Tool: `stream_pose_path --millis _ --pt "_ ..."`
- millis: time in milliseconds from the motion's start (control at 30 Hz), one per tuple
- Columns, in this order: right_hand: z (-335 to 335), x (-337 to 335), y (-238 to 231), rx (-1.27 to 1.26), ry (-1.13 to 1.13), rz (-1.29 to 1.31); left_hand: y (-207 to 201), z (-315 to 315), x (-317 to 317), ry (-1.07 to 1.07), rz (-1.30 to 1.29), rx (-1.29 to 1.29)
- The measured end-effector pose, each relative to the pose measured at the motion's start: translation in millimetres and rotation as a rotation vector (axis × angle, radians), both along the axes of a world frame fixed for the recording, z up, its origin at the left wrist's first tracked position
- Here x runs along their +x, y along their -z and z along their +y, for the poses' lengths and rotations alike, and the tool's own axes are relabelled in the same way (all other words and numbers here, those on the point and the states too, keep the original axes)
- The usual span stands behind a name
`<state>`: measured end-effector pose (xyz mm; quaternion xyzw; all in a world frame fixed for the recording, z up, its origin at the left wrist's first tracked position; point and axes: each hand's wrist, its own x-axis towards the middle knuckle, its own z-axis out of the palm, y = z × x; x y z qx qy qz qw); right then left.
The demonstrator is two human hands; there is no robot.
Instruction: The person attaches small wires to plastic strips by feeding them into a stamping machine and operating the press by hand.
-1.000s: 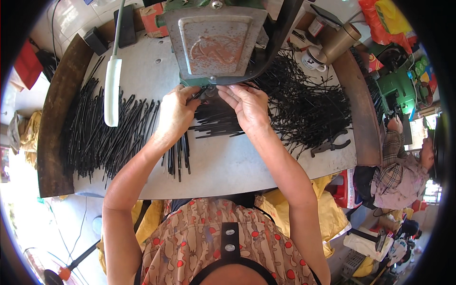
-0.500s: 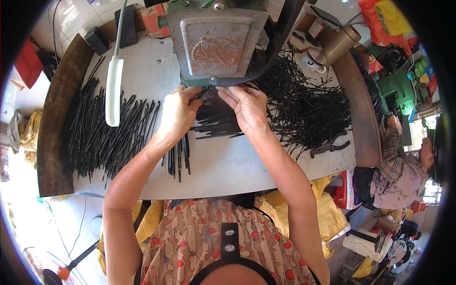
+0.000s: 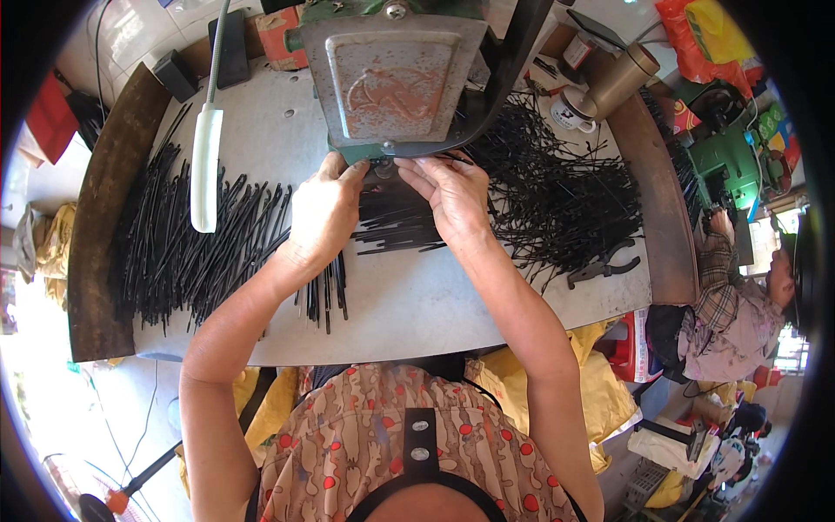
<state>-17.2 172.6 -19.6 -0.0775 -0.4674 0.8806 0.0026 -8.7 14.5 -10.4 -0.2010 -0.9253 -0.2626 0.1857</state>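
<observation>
My left hand is closed in a pinch just below the sewing-machine-like grey and green machine head. A thin black rod pokes out past its wrist side; the rest of that rod is hidden in the hand. Opposite, my right hand pinches a thin black rod whose dark length shows along its fingertips. Both sets of fingertips meet near a small round metal part under the machine head. Between my wrists lies a bunch of black rods, pointing sideways.
A spread of black rods covers the table's left, and a tangled heap its right. Pliers, a white mug and a brown flask sit at right. A white lamp hangs at left. A co-worker sits far right.
My left hand has turned and shifted slightly left, its fingertips drawing back from the small round part. A rod now shows beside its wrist. My right hand stays nearly still.
</observation>
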Motion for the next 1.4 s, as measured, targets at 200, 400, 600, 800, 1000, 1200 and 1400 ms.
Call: stream_pose_path --millis 200,400,600,800,1000,1200,1400 --pt "1.0 -0.5 0.6 -0.003 0.001 -0.002 3.6 -5.4 -2.6 0.055 0.121 -0.192" --pt "10.5 -0.8 -1.1 -0.082 0.01 -0.04 -1.4 -7.2 -1.6 0.105 0.141 -0.34" --pt "25.7 -0.4 2.0 -0.027 -0.008 -0.084 -2.8 -10.7 -4.3 0.109 0.092 -0.314" --pt "38.4 6.6 -3.7 0.099 -0.089 -0.124 -23.2 -40.9 -5.7 0.042 -0.765 0.282" --pt "31.5 15.0 -18.0 0.594 -0.53 -0.06 -23.3 -44.9 20.7 0.138 -1.227 0.789" --pt "-1.1 21.5 -10.1 0.316 -0.588 -0.095 -13.3 -23.7 34.6 0.229 -1.28 0.884" --pt "17.7 10.2 -10.3 0.106 -0.542 -0.092 -23.8 -23.8 30.1 0.275 -1.211 0.66"
